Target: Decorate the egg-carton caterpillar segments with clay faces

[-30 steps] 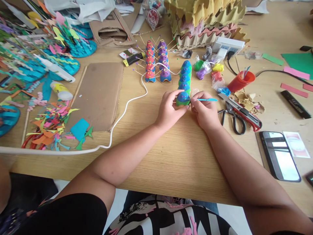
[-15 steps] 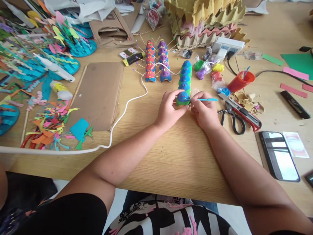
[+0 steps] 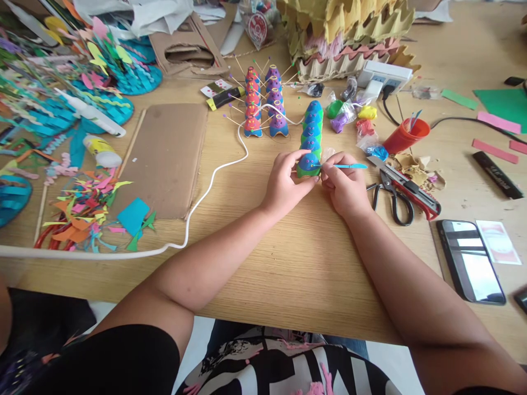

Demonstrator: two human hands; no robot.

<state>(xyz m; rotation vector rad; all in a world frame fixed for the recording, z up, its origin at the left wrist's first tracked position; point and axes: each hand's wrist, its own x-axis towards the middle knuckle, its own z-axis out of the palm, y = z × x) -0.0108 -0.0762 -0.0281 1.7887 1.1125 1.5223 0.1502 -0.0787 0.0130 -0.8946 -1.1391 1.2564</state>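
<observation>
Head view: at far left, blue bases (image 3: pixel 105 112) carry upright paper stalks, and a glue bottle (image 3: pixel 88 111) lies against them. Just nearer, a yellow-and-white pot (image 3: pixel 102 151) lies on its side; its contents cannot be told. Paper scraps (image 3: pixel 76 222) spill onto the near-left corner of a cardboard sheet (image 3: pixel 168 159), whose right edge runs close to a white cable (image 3: pixel 216 176). Behind the sheet is a box (image 3: pixel 191 35) with an oval hole. A stuffed plastic bag (image 3: pixel 258 27) sits beyond the red figure (image 3: pixel 252 104) and purple figure (image 3: pixel 275 104), which stand side by side.

At centre, the blue-green figure (image 3: pixel 312 129) rests on the table (image 3: pixel 284 269). The left hand (image 3: pixel 284 175) is half curled, fingers and thumb around its nearest segment. The right hand (image 3: pixel 341 184) is pinched on a blue tool (image 3: pixel 352 166), its tip at that segment's face. Bare wood runs between the forearms to the near edge; egg trays (image 3: pixel 370 27) bound the far side.

Rightward, small bags (image 3: pixel 341 122) hold coloured clay, and a tilted red cup (image 3: pixel 405 137) holds thin sticks. Pliers (image 3: pixel 401 209) and a cutter (image 3: pixel 411 189) crowd the right hand's outer side; a phone (image 3: pixel 471 260) lies farther right.
</observation>
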